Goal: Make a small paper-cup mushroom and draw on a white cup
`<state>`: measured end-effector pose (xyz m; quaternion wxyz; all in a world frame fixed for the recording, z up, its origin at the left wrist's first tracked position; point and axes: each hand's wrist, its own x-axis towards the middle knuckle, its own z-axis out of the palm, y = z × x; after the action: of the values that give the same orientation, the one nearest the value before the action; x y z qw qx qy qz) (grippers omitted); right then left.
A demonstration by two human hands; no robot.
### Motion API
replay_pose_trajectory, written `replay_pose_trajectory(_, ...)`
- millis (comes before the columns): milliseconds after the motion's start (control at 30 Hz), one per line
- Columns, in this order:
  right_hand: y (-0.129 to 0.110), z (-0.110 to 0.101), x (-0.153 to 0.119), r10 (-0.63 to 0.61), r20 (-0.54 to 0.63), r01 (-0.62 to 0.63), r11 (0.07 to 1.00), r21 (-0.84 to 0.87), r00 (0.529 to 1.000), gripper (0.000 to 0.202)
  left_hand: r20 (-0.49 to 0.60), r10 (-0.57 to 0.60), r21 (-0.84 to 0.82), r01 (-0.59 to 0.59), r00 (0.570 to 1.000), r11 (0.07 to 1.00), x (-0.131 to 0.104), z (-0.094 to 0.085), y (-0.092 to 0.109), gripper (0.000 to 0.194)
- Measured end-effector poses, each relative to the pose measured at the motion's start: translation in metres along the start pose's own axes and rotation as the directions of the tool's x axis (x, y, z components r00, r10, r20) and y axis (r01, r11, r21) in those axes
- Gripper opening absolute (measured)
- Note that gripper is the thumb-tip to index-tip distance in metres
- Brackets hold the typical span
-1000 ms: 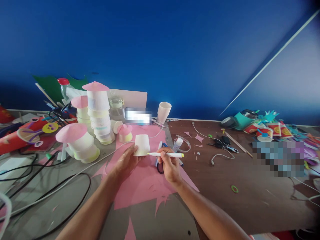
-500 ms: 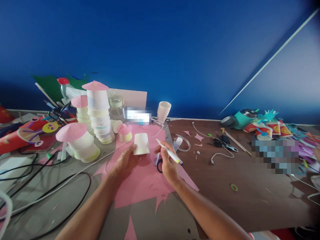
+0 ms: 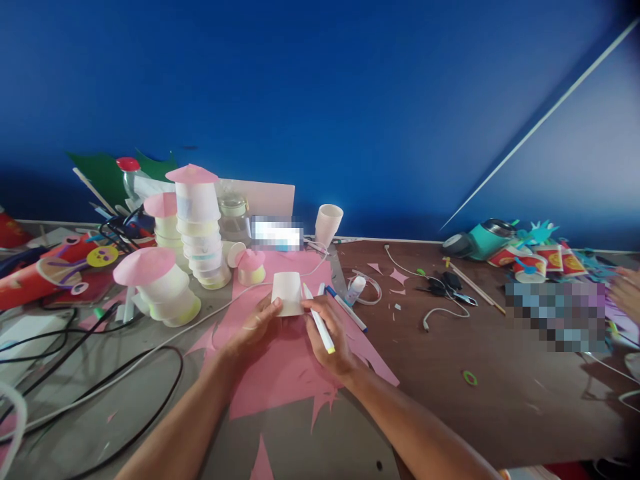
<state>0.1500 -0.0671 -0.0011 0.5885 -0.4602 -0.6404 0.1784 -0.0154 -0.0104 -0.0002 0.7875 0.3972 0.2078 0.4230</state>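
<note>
Over the pink paper sheet (image 3: 260, 383) I hold a white paper cup (image 3: 287, 293), upside down, its wider rim toward me. My left hand (image 3: 260, 327) grips its left side, thumb on the front near the rim. My right hand (image 3: 327, 337) is closed round a white marker with a yellow end (image 3: 321, 330). The marker's pale tip points up, just right of the cup, and the right fingertips meet the cup's lower right edge. Beside that hand lie a blue-and-white marker (image 3: 350, 313) and a small white glue bottle (image 3: 355, 289).
Stacked cups with pink cone roofs (image 3: 197, 223) stand at left, near a glass jar (image 3: 234, 217). Black cables (image 3: 165, 400) cross the left side. Keys (image 3: 450, 283), a green ring (image 3: 469, 378) and red cups (image 3: 530, 269) lie at right. Another person's hand (image 3: 625, 293) shows at the right edge.
My right hand has moved left and down to the cup, bringing the marker beside it. The cup has shifted slightly right. Another person's hand has come in at the right edge.
</note>
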Motion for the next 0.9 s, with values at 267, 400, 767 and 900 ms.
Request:
replay_pose_trajectory(267,-0.014,-0.009,0.001,0.157,-0.091,-0.14,0.976,0.164,0.983,0.026,-0.107,0.011,-0.031,-0.014,0.994,0.999,0.011,0.01,0.003,0.039)
replay_pose_trajectory(400,-0.017,-0.009,0.004,0.222,-0.095,-0.192,0.948,0.253,0.97,0.04,-0.117,0.006,-0.036,-0.01,0.993,0.999,0.01,0.007,0.003,0.037)
replay_pose_trajectory(767,-0.012,-0.004,0.006,0.293,-0.016,-0.262,0.877,0.402,0.956,0.041,-0.077,0.008,0.009,-0.007,0.997,1.0,0.01,0.015,0.008,0.037)
replay_pose_trajectory(900,-0.009,-0.003,0.007,0.321,-0.04,-0.28,0.875,0.394,0.946,0.042,-0.068,-0.002,0.009,0.003,0.998,1.0,0.008,0.013,0.009,0.036)
